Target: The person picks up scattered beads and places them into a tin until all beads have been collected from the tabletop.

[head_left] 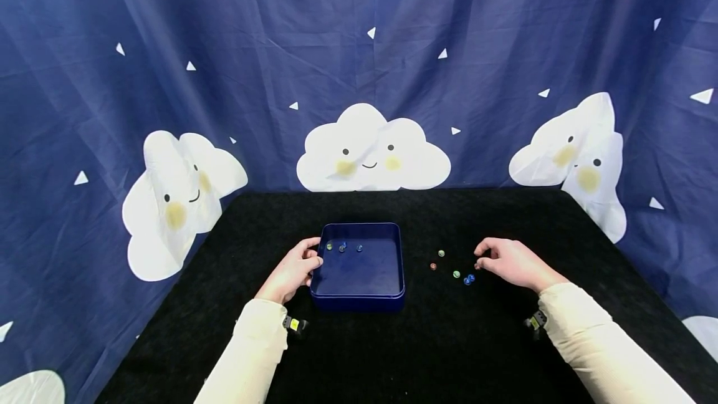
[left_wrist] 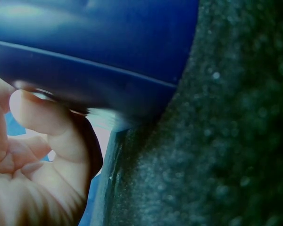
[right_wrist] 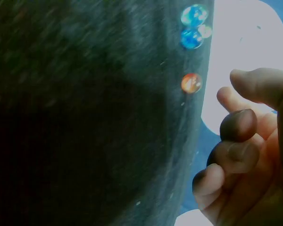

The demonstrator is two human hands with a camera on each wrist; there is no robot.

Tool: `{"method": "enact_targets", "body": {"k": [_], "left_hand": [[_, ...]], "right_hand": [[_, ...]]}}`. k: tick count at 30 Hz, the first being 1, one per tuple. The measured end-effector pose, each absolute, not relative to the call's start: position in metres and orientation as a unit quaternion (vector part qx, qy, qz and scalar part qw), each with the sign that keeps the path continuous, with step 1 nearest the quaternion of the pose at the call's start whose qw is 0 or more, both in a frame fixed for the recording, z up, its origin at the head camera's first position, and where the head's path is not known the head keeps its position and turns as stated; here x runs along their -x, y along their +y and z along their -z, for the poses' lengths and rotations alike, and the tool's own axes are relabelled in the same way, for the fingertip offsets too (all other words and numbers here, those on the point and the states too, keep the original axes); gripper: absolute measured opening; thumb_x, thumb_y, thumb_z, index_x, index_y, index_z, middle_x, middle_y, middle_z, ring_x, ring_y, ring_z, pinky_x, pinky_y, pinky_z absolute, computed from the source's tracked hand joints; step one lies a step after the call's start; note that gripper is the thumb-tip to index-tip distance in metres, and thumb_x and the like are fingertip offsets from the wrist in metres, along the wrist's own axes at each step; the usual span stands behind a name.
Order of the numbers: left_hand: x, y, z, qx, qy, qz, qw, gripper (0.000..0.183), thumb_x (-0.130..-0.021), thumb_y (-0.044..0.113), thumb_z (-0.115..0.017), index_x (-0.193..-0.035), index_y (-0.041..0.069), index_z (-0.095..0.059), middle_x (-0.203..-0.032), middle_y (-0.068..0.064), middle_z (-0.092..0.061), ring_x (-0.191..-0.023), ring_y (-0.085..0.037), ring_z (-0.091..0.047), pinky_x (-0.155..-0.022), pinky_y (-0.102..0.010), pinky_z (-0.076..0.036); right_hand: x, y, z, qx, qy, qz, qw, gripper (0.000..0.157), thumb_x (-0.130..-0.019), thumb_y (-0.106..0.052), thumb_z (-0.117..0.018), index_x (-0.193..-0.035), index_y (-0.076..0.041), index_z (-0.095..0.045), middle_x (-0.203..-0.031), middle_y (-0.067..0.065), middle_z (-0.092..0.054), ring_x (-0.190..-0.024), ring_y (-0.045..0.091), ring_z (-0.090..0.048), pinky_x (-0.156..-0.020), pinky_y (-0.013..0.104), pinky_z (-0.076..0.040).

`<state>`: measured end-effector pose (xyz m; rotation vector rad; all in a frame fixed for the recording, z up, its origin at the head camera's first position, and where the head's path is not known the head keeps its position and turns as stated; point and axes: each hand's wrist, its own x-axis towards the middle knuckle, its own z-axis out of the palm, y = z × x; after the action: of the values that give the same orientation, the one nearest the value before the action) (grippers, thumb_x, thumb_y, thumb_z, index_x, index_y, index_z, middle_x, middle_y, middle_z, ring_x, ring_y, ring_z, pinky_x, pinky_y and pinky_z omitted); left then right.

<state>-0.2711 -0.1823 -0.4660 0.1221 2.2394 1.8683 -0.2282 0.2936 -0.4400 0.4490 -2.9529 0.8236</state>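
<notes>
At the left side of a square blue box [head_left: 358, 303], my left hand [head_left: 291, 270] grips the wall, its thumb and fingers bent at the rim. The left wrist view shows that thumb [left_wrist: 40, 110] against the outside of the box. Several small glass marbles [head_left: 359, 248] lie inside, toward the back. My right hand [head_left: 513, 262] hovers to the right with thumb and index finger apart and nothing between them. Close by its fingertips is an orange marble [right_wrist: 191, 83], with two blue marbles [right_wrist: 192, 38] a little farther off.
Between the box and my right hand, two green marbles [head_left: 457, 274] and another orange marble [head_left: 433, 266] lie scattered on the black cloth [head_left: 437, 341]. A blue curtain [head_left: 359, 55] with white clouds stands around the table's back and sides.
</notes>
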Motion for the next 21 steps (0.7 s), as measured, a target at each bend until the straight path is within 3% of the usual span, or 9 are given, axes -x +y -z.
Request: {"method": "enact_targets", "body": {"k": [10, 21], "left_hand": [[0.271, -0.182, 0.466, -0.037, 0.763, -0.635, 0.112, 0.06, -0.09, 0.0, -0.058, -0.148, 0.006, -0.045, -0.105, -0.012, -0.052, -0.064, -0.018, -0.05, -0.049, -0.023, -0.044], [0.271, -0.182, 0.466, -0.041, 0.764, -0.633, 0.113, 0.06, -0.09, 0.0, -0.058, -0.148, 0.004, -0.044, -0.104, -0.012, -0.052, -0.062, -0.017, -0.05, -0.048, -0.023, -0.044]], "right_hand": [[0.23, 0.301, 0.452, -0.19, -0.954, -0.231, -0.011, 0.02, -0.083, -0.01, -0.073, -0.101, -0.018, -0.069, -0.071, -0.01, -0.056, -0.064, 0.005, -0.05, -0.063, 0.031, -0.042], [0.23, 0.294, 0.455, -0.197, -0.954, -0.224, 0.007, 0.018, -0.081, -0.01, -0.074, -0.09, -0.023, -0.066, -0.064, -0.012, -0.051, -0.059, 0.006, -0.047, -0.06, 0.03, -0.04]]}}
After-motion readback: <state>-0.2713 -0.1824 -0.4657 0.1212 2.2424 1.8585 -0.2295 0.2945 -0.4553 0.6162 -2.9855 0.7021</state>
